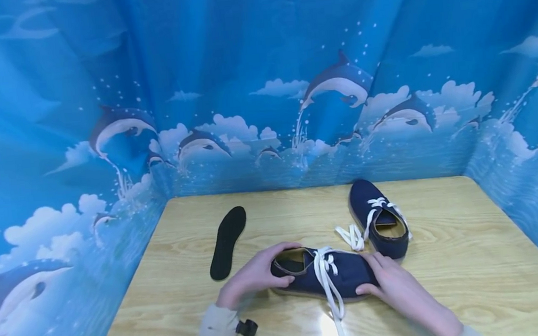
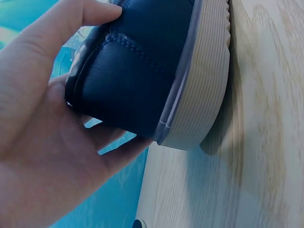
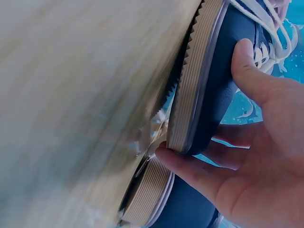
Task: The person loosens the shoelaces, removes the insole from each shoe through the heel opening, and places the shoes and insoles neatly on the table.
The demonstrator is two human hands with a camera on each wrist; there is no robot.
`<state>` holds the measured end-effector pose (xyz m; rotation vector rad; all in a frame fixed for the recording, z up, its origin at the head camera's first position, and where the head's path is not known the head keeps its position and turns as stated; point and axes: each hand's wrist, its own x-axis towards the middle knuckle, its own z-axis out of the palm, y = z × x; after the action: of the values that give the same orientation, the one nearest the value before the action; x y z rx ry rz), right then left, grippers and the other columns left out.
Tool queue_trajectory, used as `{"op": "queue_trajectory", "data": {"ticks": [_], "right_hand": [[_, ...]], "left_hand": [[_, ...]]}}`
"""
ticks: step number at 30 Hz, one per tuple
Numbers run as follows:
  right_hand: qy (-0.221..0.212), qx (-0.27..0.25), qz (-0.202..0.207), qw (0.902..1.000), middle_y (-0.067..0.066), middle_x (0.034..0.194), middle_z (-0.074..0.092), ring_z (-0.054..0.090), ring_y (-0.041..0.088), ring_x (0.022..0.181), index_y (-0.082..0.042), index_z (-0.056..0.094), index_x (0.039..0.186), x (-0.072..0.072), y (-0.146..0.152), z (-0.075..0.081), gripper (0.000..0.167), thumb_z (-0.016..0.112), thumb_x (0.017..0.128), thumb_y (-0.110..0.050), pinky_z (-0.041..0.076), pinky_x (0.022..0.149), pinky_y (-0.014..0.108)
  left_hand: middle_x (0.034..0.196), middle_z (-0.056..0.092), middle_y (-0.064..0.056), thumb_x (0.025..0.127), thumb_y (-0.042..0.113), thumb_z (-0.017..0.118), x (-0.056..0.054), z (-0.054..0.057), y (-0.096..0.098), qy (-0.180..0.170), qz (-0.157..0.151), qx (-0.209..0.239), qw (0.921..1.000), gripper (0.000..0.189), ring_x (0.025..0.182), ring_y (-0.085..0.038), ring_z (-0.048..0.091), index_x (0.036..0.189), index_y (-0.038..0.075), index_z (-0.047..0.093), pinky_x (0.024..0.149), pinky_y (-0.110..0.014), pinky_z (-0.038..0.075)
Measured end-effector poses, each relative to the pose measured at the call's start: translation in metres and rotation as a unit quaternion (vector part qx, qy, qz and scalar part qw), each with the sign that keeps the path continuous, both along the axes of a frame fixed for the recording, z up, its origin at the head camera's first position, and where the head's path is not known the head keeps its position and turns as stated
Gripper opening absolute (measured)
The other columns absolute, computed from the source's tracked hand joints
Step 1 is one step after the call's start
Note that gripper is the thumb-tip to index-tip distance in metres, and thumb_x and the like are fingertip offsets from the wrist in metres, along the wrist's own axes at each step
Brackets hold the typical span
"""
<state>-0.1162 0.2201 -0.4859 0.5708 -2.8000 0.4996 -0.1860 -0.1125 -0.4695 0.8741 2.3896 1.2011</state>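
A navy lace-up shoe (image 1: pixel 350 272) with a ribbed tan sole lies sideways low over the table, toe to the right. My left hand (image 1: pixel 257 270) grips its heel, thumb on the near side and fingers round the back, as the left wrist view shows at the heel (image 2: pixel 137 80). Around the toe, my right hand (image 1: pixel 396 283) holds on with thumb and fingers on opposite sides. White laces (image 1: pixel 329 285) hang loose over the shoe's near side toward me. Just behind the right hand stands the second navy shoe (image 1: pixel 365 202), its opening facing me.
A black insole (image 1: pixel 227 241) lies on the wooden table (image 1: pixel 176 315), left of the held shoe. Loose white lace (image 1: pixel 351 237) from the second shoe rests between the shoes. Blue dolphin-print curtains (image 1: pixel 242 85) enclose the back and sides.
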Motion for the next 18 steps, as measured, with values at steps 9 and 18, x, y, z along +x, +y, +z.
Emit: {"op": "queue_trajectory", "data": {"ticks": [9, 18], "right_hand": [[0.011, 0.004, 0.024, 0.9996, 0.021, 0.125, 0.063, 0.063, 0.041, 0.111, 0.003, 0.058, 0.134, -0.020, -0.010, -0.002, 0.074, 0.080, 0.080, -0.042, 0.053, 0.093, 0.053], [0.024, 0.002, 0.032, 0.9992, 0.022, 0.127, 0.063, 0.062, 0.042, 0.116, 0.003, 0.057, 0.135, -0.037, -0.015, -0.001, 0.072, 0.079, 0.081, -0.039, 0.053, 0.091, 0.054]], "left_hand": [[0.138, 0.059, 0.002, 0.086, 0.019, 0.076, -0.005, -0.001, -0.011, 0.002, 0.029, 0.011, 0.9995, 0.073, 0.121, -0.017, 0.058, 0.151, 0.023, 0.045, 0.104, -0.042, 0.046], [0.140, 0.058, 0.002, 0.086, 0.021, 0.076, -0.013, -0.005, -0.014, 0.014, 0.049, 0.011, 0.9986, 0.072, 0.125, -0.018, 0.056, 0.151, 0.026, 0.045, 0.107, -0.045, 0.044]]}}
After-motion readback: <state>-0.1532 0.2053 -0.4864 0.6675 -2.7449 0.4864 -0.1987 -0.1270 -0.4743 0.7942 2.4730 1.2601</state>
